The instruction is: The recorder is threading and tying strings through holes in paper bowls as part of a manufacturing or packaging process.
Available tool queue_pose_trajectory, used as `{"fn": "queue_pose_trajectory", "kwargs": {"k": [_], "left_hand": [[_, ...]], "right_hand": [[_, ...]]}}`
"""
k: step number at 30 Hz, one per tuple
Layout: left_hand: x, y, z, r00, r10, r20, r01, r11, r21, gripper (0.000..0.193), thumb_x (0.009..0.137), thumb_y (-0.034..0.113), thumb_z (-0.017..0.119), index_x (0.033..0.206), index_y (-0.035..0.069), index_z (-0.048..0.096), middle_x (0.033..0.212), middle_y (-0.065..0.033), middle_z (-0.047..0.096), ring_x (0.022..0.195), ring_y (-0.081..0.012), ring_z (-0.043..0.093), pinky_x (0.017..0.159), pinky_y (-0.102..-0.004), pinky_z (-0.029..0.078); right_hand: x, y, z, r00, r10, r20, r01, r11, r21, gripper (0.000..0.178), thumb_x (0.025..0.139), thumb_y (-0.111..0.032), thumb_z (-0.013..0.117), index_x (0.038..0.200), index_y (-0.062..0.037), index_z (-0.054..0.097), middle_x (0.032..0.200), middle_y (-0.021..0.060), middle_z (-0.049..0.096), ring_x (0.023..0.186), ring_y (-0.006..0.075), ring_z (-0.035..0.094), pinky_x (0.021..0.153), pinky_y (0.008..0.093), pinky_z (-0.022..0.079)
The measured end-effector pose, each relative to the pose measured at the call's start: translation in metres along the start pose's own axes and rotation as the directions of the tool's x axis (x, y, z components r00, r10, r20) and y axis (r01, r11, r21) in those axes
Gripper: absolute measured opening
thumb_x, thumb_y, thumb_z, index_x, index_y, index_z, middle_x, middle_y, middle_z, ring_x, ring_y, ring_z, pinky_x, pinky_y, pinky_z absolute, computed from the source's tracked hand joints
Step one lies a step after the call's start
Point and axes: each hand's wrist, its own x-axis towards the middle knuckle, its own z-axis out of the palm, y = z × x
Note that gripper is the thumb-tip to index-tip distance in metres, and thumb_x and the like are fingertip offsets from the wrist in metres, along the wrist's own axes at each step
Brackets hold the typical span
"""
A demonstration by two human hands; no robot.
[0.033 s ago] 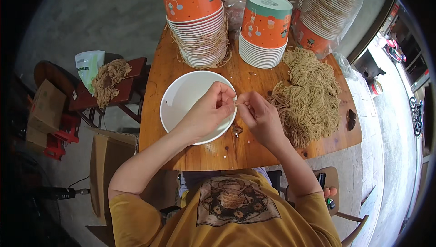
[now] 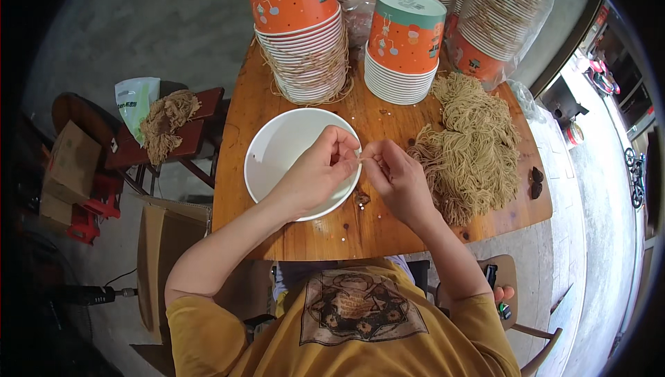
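Note:
A white round paper bucket (image 2: 271, 162) stands mouth up at the table's near left. My left hand (image 2: 325, 165) reaches over its mouth, closed in a pinch at the right side of the rim. Just outside the rim, my right hand (image 2: 396, 177) is closed too, its fingertips almost meeting the left ones. A tiny bit of tan cord shows between the fingertips; most of it is hidden by the fingers. To the right of my right hand lies a large heap of tan cord (image 2: 478, 155).
Behind the bucket stand a tall stack of orange printed buckets (image 2: 301, 51) draped with cord and a shorter stack (image 2: 403, 51). Bagged stacks (image 2: 502, 16) stand farther back. More cord (image 2: 166, 124) lies on a red bench (image 2: 204, 110) at left. An open cardboard box (image 2: 163, 259) is below it.

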Motion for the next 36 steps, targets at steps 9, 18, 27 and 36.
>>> {"fn": "queue_pose_trajectory", "kwargs": {"k": [9, 18, 27, 36], "left_hand": [[-0.004, 0.003, -0.003, 0.999, 0.022, -0.043, -0.007, 0.944, 0.329, 0.005, 0.094, 0.007, 0.048, 0.098, 0.005, 0.052, 0.089, 0.0001, 0.053, 0.084, -0.0086, 0.051, 0.08, -0.0243, 0.043], [-0.004, 0.003, -0.004, 0.998, -0.052, -0.046, 0.061, 0.974, 0.219, 0.009, 0.094, 0.01, 0.049, 0.098, 0.004, 0.055, 0.09, 0.0013, 0.055, 0.083, -0.0079, 0.049, 0.078, -0.0236, 0.042], [-0.005, 0.003, -0.007, 0.993, -0.113, 0.021, 0.114, 0.993, -0.015, 0.012, 0.091, 0.007, 0.049, 0.1, 0.003, 0.056, 0.091, 0.0006, 0.054, 0.083, -0.008, 0.049, 0.078, -0.0232, 0.041], [-0.007, 0.007, -0.007, 0.993, -0.099, 0.066, 0.095, 0.993, 0.072, 0.009, 0.091, 0.012, 0.052, 0.095, 0.004, 0.055, 0.086, 0.0029, 0.052, 0.08, -0.0061, 0.048, 0.075, -0.0224, 0.041]], "right_hand": [[-0.001, 0.001, -0.005, 0.977, 0.186, 0.106, -0.202, 0.963, 0.177, 0.006, 0.086, -0.005, 0.056, 0.088, -0.001, 0.052, 0.074, 0.0005, 0.053, 0.065, 0.0063, 0.048, 0.059, 0.0221, 0.04], [-0.005, 0.012, -0.005, 0.96, 0.228, 0.161, -0.275, 0.865, 0.419, 0.004, 0.089, -0.006, 0.053, 0.091, -0.0025, 0.051, 0.078, -0.0001, 0.052, 0.068, 0.006, 0.049, 0.062, 0.0216, 0.043], [-0.004, 0.011, -0.006, 0.938, 0.278, 0.206, -0.346, 0.769, 0.538, 0.006, 0.091, -0.008, 0.052, 0.094, -0.0035, 0.05, 0.08, -0.0008, 0.053, 0.071, 0.0064, 0.049, 0.065, 0.0215, 0.042], [-0.005, 0.017, -0.003, 0.947, 0.25, 0.204, -0.32, 0.803, 0.503, 0.01, 0.092, -0.016, 0.055, 0.095, -0.0071, 0.052, 0.083, -0.0035, 0.053, 0.072, 0.0024, 0.05, 0.057, 0.0175, 0.039]]}}
